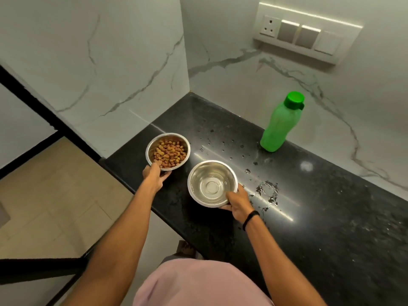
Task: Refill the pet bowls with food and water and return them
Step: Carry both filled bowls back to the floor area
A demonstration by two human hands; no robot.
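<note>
Two steel pet bowls are over the left end of a black stone counter (320,217). The food bowl (152,142), half full of brown and tan kibble, is gripped at its near rim by my left hand (155,176). The water bowl (196,173) holds clear water, and my right hand (237,205) grips its near right rim, thumb over the edge. I cannot tell whether either bowl rests on the counter or is lifted slightly.
A green plastic bottle (278,125) with its cap on stands upright by the marble back wall. Water drops and a wet ring (267,192) lie right of the water bowl. A switch panel (306,33) hangs on the wall. Tiled floor (55,195) lies left of the counter's edge.
</note>
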